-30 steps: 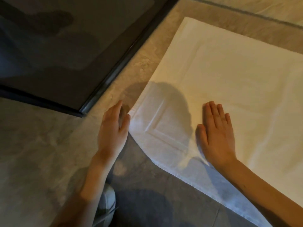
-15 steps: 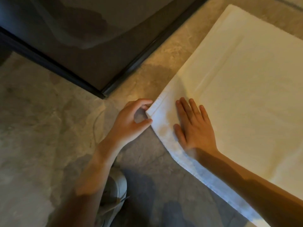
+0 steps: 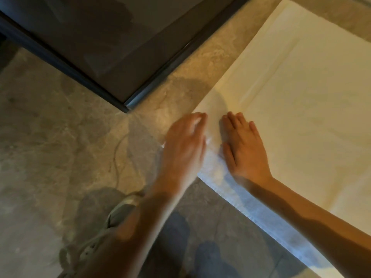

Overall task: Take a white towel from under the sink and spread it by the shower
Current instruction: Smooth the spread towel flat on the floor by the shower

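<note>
The white towel [image 3: 297, 101] lies spread flat on the stone floor [image 3: 50, 137], its long edge running near the dark shower frame [image 3: 156, 77]. At the towel's near corner, the right hand [image 3: 246, 146] presses palm-down, fingers spread. The left hand [image 3: 185, 143], blurred, rests over the corner's edge just beside it. A grey shoe [image 3: 112, 215] sits on the floor below the left forearm.

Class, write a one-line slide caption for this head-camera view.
Both hands, left and right, flatten a white towel beside the shower frame.
</note>
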